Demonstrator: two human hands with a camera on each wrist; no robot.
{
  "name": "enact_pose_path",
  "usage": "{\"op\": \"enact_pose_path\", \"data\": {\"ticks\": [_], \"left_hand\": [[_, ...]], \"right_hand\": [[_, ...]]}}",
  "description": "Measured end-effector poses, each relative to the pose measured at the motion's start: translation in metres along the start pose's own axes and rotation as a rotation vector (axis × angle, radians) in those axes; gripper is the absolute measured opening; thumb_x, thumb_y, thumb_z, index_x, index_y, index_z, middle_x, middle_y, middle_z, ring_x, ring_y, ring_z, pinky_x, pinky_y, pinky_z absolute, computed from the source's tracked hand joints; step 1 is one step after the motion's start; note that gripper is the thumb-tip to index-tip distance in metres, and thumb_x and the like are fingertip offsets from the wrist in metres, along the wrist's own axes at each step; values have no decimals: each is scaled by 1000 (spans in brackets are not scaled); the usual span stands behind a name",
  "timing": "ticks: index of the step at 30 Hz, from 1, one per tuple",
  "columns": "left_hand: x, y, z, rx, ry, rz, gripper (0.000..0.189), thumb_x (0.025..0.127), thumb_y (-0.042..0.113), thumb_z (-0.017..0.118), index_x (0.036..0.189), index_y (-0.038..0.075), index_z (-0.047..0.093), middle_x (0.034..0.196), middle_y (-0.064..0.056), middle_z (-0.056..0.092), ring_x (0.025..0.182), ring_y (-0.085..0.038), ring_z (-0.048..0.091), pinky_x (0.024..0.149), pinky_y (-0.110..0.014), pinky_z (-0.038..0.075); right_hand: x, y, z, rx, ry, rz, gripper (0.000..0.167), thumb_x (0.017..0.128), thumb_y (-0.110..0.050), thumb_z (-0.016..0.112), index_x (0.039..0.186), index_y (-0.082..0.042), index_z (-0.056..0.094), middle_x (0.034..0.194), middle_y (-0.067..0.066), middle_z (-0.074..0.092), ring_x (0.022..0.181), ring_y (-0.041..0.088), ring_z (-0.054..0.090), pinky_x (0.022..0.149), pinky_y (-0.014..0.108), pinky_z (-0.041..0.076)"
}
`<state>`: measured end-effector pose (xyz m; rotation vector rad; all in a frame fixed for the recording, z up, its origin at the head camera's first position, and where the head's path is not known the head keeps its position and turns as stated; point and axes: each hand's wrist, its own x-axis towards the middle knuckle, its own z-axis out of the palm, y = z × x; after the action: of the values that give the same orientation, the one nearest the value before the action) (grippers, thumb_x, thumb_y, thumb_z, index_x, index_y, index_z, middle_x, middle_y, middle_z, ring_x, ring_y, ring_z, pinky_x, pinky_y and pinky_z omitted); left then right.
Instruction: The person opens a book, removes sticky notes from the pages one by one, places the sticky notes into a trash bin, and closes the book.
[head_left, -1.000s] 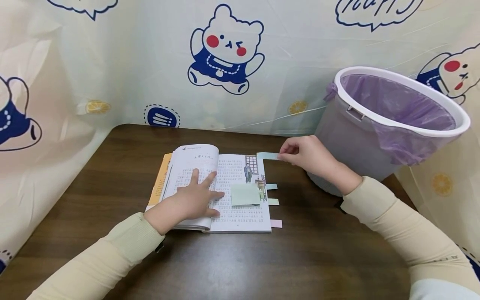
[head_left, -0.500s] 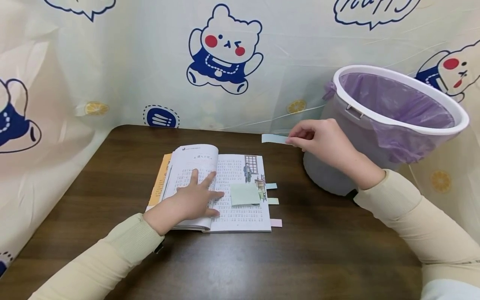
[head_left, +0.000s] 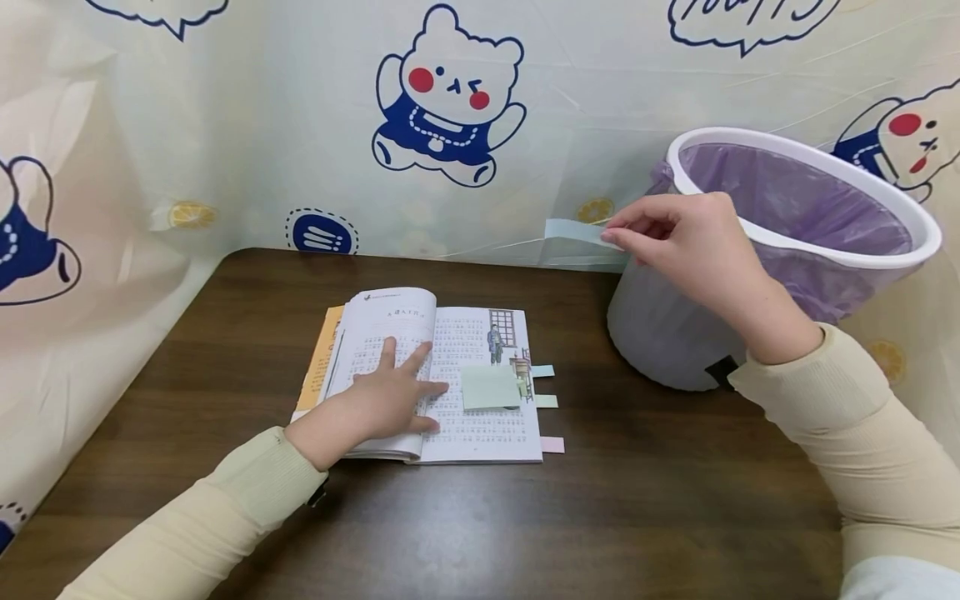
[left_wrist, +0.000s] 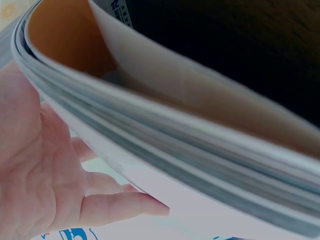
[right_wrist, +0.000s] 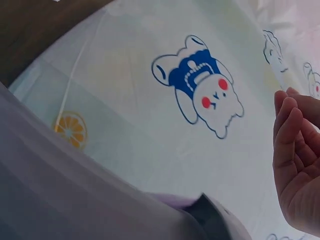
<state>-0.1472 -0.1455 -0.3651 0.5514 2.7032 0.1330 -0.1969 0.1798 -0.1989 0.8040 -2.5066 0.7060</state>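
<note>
An open book (head_left: 480, 442) lies on the brown table, its left pages curving up. Across those pages my left hand (head_left: 386, 400) rests with fingers spread; in the left wrist view the same hand (left_wrist: 55, 175) is against the page edges. Between thumb and fingertips my right hand (head_left: 697, 242) pinches a pale blue sticky tab (head_left: 577, 231), raised beside the bin. The right wrist view shows this hand (right_wrist: 300, 155) with fingertips together. A pale green sticky note (head_left: 490, 388) is on the right page, and blue, green and pink tabs (head_left: 552, 445) stick out from its edge.
A grey bin (head_left: 652, 333) with a white rim and purple bag (head_left: 810, 200) stands at the table's back right. Behind the table (head_left: 480, 533) hangs a curtain (head_left: 300, 108) printed with bears.
My right hand has drawn the blue tab off the book's top right corner and carried it up and right, towards the bin. My left hand has stayed in place.
</note>
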Motion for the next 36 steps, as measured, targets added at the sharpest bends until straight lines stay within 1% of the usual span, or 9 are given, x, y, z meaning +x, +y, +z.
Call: {"op": "enact_pose_path", "data": {"ticks": [3,7,12,17,22,25,28,31,36], "left_hand": [[0,-1,0,-2,4,-3,58,92,47,75,144,24,63,168,-22,17,143,-67,7,83,-81,42],[0,-1,1,-9,8,-3,58,92,47,75,144,24,62,168,-22,17,143,-67,6,83,-81,42],[0,-1,1,-19,5,-3,58,93,47,74,145,24,62,168,-21,15,144,-67,5,83,-82,41],[1,-1,2,-19,9,2,57,93,47,73,145,25,62,169,-20,14,144,-66,4,83,-83,41],[0,-2,3,-26,2,-7,57,94,47,73,145,25,62,169,-20,14,144,-66,3,84,-83,39],[0,-1,4,-23,3,-6,57,94,47,73,145,25,62,169,-20,14,144,-66,3,83,-83,39],[0,-1,4,-22,2,-2,57,94,47,73,145,25,62,169,-20,15,144,-66,4,83,-83,40],[0,-1,4,-18,1,2,57,94,48,72,145,25,61,169,-20,15,144,-66,4,83,-82,41],[0,-2,4,-1,5,4,57,94,48,72,145,25,62,169,-20,16,144,-66,6,82,-81,42]], "right_hand": [[1,-3,-8,-12,26,1,5,90,-10,81,94,-7,82,71,2,71,57,-4,57,55,11,41],[1,-5,-20,-5,63,45,7,90,-11,81,95,-6,82,69,1,69,58,-5,56,57,9,41],[-2,-3,-39,39,132,124,11,88,-11,83,96,-3,81,68,-16,67,60,-4,59,59,7,44],[-8,6,-57,129,225,219,7,85,-8,85,90,-12,83,69,-22,67,60,-3,59,59,6,44],[-16,16,-67,75,278,290,9,86,-12,85,92,-18,82,73,-28,65,64,-1,55,62,5,43],[-21,23,-73,37,295,342,10,88,-17,83,88,-26,80,71,-28,62,64,0,51,60,6,40],[-26,33,-79,86,316,374,23,89,-13,82,82,-34,74,70,-27,63,59,-6,54,60,3,42],[-30,44,-83,138,313,407,31,92,-9,78,82,-37,72,70,-27,65,58,-8,58,62,3,44],[-33,62,-89,122,252,474,36,95,-11,74,83,-43,69,69,-30,62,59,-11,57,61,3,43]]}}
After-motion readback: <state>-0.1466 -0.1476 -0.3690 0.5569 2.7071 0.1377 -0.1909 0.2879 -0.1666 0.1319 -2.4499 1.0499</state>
